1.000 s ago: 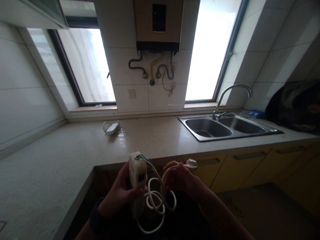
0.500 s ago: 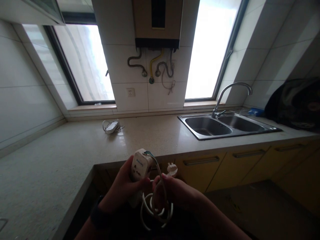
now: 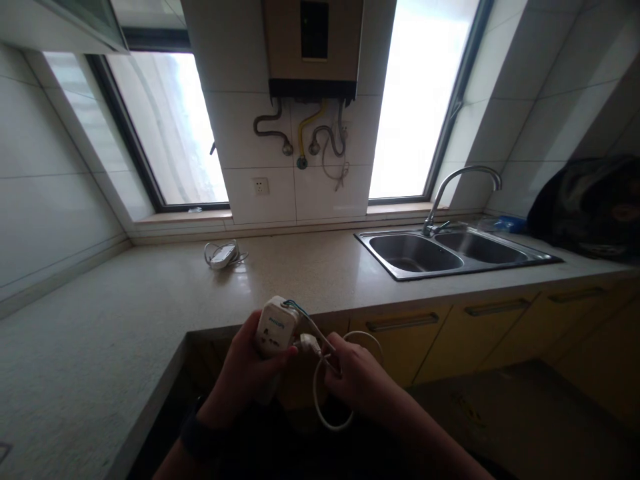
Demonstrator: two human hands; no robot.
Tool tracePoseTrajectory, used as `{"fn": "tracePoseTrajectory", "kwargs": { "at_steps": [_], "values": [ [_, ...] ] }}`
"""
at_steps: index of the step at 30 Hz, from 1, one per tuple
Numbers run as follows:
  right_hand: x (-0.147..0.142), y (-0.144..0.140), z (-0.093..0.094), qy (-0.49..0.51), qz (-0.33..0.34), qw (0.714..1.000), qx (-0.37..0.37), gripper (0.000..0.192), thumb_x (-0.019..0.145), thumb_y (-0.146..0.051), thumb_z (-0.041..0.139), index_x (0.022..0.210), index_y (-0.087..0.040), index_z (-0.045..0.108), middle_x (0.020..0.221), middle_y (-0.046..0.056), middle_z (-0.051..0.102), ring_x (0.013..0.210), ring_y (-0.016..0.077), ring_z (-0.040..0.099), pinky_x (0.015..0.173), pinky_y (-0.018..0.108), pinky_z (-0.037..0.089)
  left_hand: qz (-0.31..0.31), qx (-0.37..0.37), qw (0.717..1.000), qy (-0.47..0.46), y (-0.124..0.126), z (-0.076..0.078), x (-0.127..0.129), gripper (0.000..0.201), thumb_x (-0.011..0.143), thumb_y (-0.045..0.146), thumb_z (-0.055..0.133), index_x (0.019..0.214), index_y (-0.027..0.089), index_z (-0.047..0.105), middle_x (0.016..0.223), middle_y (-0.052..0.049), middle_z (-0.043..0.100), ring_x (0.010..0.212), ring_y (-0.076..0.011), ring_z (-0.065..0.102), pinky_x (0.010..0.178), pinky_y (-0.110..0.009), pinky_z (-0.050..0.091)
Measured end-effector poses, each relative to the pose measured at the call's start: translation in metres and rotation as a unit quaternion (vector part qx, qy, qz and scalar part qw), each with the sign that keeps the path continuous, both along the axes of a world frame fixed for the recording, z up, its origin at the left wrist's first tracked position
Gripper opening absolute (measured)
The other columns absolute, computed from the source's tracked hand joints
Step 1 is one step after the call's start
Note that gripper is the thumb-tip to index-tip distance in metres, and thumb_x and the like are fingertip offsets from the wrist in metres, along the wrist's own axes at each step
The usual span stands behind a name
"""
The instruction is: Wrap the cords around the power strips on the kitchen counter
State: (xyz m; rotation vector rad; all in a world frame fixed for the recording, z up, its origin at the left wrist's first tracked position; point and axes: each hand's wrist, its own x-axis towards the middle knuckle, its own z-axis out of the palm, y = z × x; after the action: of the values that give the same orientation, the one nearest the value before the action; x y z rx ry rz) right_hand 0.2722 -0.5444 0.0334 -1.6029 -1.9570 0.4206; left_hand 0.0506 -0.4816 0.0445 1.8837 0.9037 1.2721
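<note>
Where coils hung before, plug (image 3: 310, 344) now meets power strip (image 3: 275, 327).

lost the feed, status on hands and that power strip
Left hand grips power strip. Right hand pinches its white cord, plug by the strip. Nothing blocking.

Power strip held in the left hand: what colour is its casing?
White power strip, clearest in the head view.

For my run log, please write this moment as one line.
left hand: holds power strip | right hand: holds plug, white cord looped | behind: counter
</note>
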Motion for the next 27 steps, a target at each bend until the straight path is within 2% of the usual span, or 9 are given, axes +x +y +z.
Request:
{"fn": "tracePoseTrajectory", "kwargs": {
  "at_steps": [4,6,9,11,13,16,21,24,27],
  "values": [
    [0.021,0.0,0.002,-0.006,0.057,0.992,0.116,0.05,0.075,-0.002,0.053,0.121,-0.019,0.053,0.112,0.007,0.062,0.095,0.0174,0.061,0.081,0.029,0.049,0.048,-0.028,0.996,-0.066,0.006,0.001,-0.006,0.048,0.076,0.04,0.078,0.113,0.018,0.056,0.098,-0.004,0.067,0.086,-0.0191,0.061,0.073,-0.027,0.049],
    [0.035,0.002,0.001,-0.006,0.082,0.978,0.191,0.057,0.081,0.0,0.05,0.133,-0.023,0.048,0.12,0.008,0.059,0.101,0.0171,0.061,0.085,0.03,0.05,0.072,-0.044,0.99,-0.112,0.009,0.003,-0.011,0.049,0.077,0.042,0.077,0.115,0.018,0.057,0.098,-0.005,0.066,0.085,-0.0195,0.061,0.073,-0.028,0.049],
    [0.052,0.003,-0.002,0.016,0.093,0.956,0.278,0.044,0.091,-0.006,0.048,0.13,-0.026,0.053,0.111,0.007,0.062,0.094,0.0156,0.063,0.082,0.03,0.053,0.094,-0.063,0.982,-0.153,0.01,0.006,-0.017,0.051,0.075,0.044,0.078,0.114,0.018,0.057,0.097,-0.005,0.066,0.083,-0.0199,0.062,0.072,-0.028,0.05],
    [0.058,0.004,-0.002,0.105,0.05,0.942,0.315,0.038,0.096,-0.013,0.047,0.132,-0.026,0.053,0.104,0.006,0.062,0.075,0.0114,0.063,0.07,0.028,0.054,0.104,-0.076,0.977,-0.167,0.011,0.007,-0.021,0.052,0.073,0.044,0.079,0.113,0.018,0.058,0.095,-0.004,0.066,0.081,-0.0195,0.062,0.07,-0.027,0.05],
    [0.062,0.006,-0.001,0.258,-0.02,0.911,0.32,0.036,0.1,-0.021,0.045,0.135,-0.027,0.05,0.099,0.003,0.059,0.056,0.0063,0.053,0.053,0.024,0.049,0.11,-0.096,0.97,-0.192,0.013,0.007,-0.024,0.052,0.072,0.045,0.079,0.112,0.018,0.058,0.089,-0.003,0.065,0.077,-0.0186,0.062,0.066,-0.026,0.051],
    [0.071,0.013,0.002,0.455,-0.099,0.828,0.313,0.029,0.097,-0.031,0.052,0.126,-0.027,0.051,0.092,0.0,0.055,0.049,0.0036,0.04,0.042,0.019,0.036,0.119,-0.118,0.95,-0.262,0.016,0.006,-0.029,0.051,0.072,0.045,0.08,0.11,0.019,0.057,0.083,-0.001,0.062,0.07,-0.0175,0.062,0.06,-0.025,0.051],
    [0.12,0.023,0.001,0.592,-0.192,0.719,0.31,0.037,0.078,-0.028,0.072,0.11,-0.023,0.054,0.086,-0.002,0.051,0.051,0.0034,0.036,0.042,0.017,0.034,0.195,-0.099,0.921,-0.322,0.024,0.009,-0.041,0.05,0.072,0.043,0.079,0.11,0.019,0.058,0.081,-0.001,0.064,0.066,-0.0161,0.062,0.059,-0.025,0.051],
    [0.151,0.021,-0.004,0.621,-0.222,0.686,0.308,0.043,0.067,-0.022,0.076,0.104,-0.022,0.054,0.084,-0.003,0.051,0.053,0.004,0.04,0.044,0.018,0.038,0.208,-0.091,0.918,-0.327,0.028,0.006,-0.048,0.05,0.072,0.042,0.08,0.11,0.018,0.059,0.082,-0.002,0.064,0.067,-0.016,0.062,0.06,-0.025,0.051],
    [0.163,0.018,-0.006,0.607,-0.239,0.692,0.308,0.045,0.064,-0.025,0.078,0.104,-0.021,0.057,0.086,-0.002,0.053,0.056,0.0055,0.047,0.049,0.021,0.046,0.183,-0.067,0.932,-0.306,0.027,0.002,-0.047,0.05,0.071,0.039,0.081,0.11,0.018,0.059,0.087,-0.002,0.065,0.071,-0.0158,0.062,0.063,-0.024,0.051]
  ]
}}
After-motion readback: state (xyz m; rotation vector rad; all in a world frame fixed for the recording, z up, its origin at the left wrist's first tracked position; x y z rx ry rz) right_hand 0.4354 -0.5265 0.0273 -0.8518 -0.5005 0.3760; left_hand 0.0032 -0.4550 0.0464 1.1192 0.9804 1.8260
